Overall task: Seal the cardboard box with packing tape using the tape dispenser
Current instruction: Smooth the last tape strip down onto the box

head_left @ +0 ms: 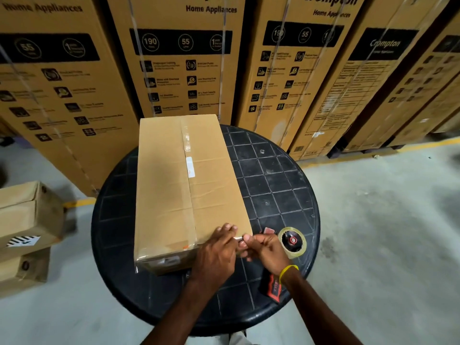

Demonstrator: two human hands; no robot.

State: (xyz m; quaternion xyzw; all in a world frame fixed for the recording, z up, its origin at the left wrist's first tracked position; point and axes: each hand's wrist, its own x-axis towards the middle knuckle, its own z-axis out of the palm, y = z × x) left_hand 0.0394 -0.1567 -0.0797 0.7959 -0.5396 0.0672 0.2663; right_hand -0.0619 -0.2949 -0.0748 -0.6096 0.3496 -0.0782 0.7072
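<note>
A long brown cardboard box [174, 185] lies on a round black table [273, 185], its flaps closed and clear tape along the centre seam and the near edge. My left hand [219, 247] rests flat on the box's near right corner, fingers pressing the tape end. My right hand [266, 247] holds the red and black tape dispenser [292, 241] just right of that corner, thumb and fingers pinching the tape strip. The clear tape roll faces up on the dispenser. Its handle [272, 290] shows below my wrist.
Tall printed appliance cartons [184, 58] stand in a row behind the table. Two smaller cardboard boxes [27, 220] are stacked on the grey floor at the left. A yellow floor line [348, 158] runs below the cartons.
</note>
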